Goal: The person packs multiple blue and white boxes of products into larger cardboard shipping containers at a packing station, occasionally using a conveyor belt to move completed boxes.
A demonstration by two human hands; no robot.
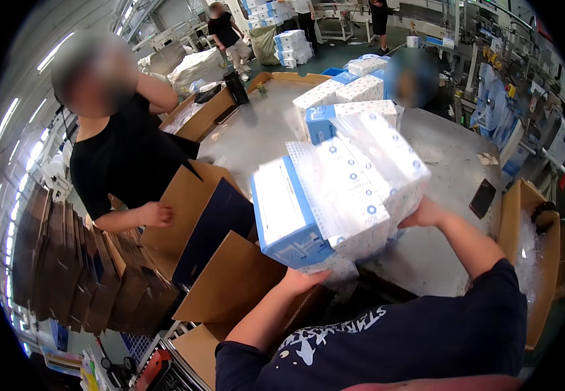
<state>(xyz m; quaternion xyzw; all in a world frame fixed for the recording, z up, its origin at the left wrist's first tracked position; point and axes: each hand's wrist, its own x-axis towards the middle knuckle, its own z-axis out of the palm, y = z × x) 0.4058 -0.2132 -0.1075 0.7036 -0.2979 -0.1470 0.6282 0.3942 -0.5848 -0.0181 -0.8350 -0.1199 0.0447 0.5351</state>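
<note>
Between my two hands is a row of boxy blue-and-white packs (354,195) wrapped in see-through plastic film, tilted and pressed side by side. My left hand (305,279) grips the row from below at its near left end, under the pack with a blue side (305,208). My right hand (422,214) presses against the row's right end; its fingertips are hidden behind the packs. Just left of the held packs stands an open brown carton (230,280) with raised flaps. Its inside is mostly hidden.
More packs (354,88) stand on the metal table (439,143) beyond. A phone (483,198) lies at the right, near a carton with plastic film (529,260). A co-worker in black (126,156) stands left beside a dark-sided carton (211,228). Folded cartons (67,260) fill the far left.
</note>
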